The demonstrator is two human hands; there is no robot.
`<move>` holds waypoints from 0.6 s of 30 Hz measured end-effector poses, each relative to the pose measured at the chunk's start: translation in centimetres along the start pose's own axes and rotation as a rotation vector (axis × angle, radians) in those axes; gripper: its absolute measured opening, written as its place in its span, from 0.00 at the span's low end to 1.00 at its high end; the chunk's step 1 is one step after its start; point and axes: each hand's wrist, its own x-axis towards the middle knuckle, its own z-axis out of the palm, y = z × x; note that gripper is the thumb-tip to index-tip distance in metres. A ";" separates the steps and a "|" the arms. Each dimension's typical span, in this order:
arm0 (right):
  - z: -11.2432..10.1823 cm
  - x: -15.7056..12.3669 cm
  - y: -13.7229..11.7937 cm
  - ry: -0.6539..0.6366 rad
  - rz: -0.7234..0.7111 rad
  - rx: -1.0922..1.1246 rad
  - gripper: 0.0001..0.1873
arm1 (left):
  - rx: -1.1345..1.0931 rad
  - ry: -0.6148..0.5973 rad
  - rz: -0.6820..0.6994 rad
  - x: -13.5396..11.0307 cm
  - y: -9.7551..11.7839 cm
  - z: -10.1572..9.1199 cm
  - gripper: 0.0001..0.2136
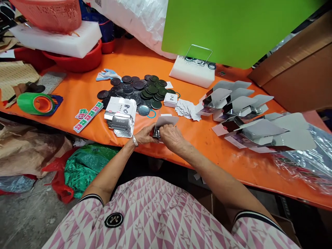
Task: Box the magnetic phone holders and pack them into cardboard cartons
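Observation:
Near the table's front edge, my left hand [145, 135] is wrapped round the side of a small cardboard box [166, 120] with its pale flap standing up. At the box's opening my right hand [171, 135] is closed, fingers bent down into it; whatever they pinch is hidden. Left of the hands stands a stack of flat folded boxes [120, 117]. Behind lies a heap of dark round discs [128, 90]. A small stack of white cards [170, 99] and a spread of white paper slips [187, 110] lie just beyond my right hand.
Several boxes with raised flaps [255, 129] stand at the right. Sticker strips [88, 117] and a green tape roll [35, 103] lie left. A white foam block [193, 71] holds a wire loop and rings. A green board [220, 31] and a large carton [295, 65] border the back.

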 end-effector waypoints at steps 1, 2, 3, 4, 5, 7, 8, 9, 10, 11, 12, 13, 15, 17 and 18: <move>-0.5 -0.5 -0.1 0.016 0.002 -0.001 0.14 | -0.008 -0.013 0.000 0.0 0.0 -0.1 0.39; -1.0 -1.1 -0.1 0.055 0.003 0.004 0.15 | -0.017 -0.026 -0.002 0.0 0.0 -0.2 0.40; -1.3 -1.8 0.1 0.119 0.007 0.023 0.16 | -0.032 -0.039 -0.003 -0.2 0.0 -0.3 0.42; -1.3 -2.6 0.5 0.209 0.023 0.067 0.17 | -0.058 -0.045 -0.005 -0.4 0.0 -0.4 0.43; -1.1 -3.2 1.2 0.319 0.052 0.145 0.18 | -0.098 -0.040 -0.006 -0.8 0.0 -0.4 0.45; 0.4 -4.0 3.0 0.557 0.162 0.409 0.18 | -0.230 0.010 -0.002 -1.4 0.1 -0.3 0.48; 1.6 -4.0 4.0 0.655 0.233 0.587 0.16 | -0.306 0.055 -0.002 -1.6 0.2 -0.1 0.47; 2.9 -3.7 4.9 0.712 0.292 0.787 0.16 | -0.380 0.110 -0.007 -1.7 0.2 0.3 0.45; 4.3 -3.2 5.7 0.713 0.324 1.002 0.19 | -0.442 0.167 -0.017 -1.7 0.3 0.6 0.41; 5.5 -2.5 6.2 0.657 0.323 1.219 0.23 | -0.484 0.219 -0.030 -1.6 0.4 1.1 0.39; 6.6 -1.8 6.5 0.564 0.291 1.421 0.28 | -0.497 0.255 -0.045 -1.3 0.5 1.5 0.36; 7.4 -1.0 6.4 0.465 0.238 1.586 0.30 | -0.481 0.279 -0.059 -1.0 0.6 2.0 0.34; 8.2 0.0 5.8 0.346 0.134 1.771 0.31 | -0.386 0.301 -0.090 -0.3 0.9 2.6 0.29; 8.2 0.4 4.8 0.342 0.082 1.816 0.31 | -0.280 0.342 -0.133 0.2 0.9 3.0 0.27; 8.0 0.4 4.3 0.381 0.073 1.787 0.31 | -0.215 0.365 -0.158 0.3 0.9 3.1 0.26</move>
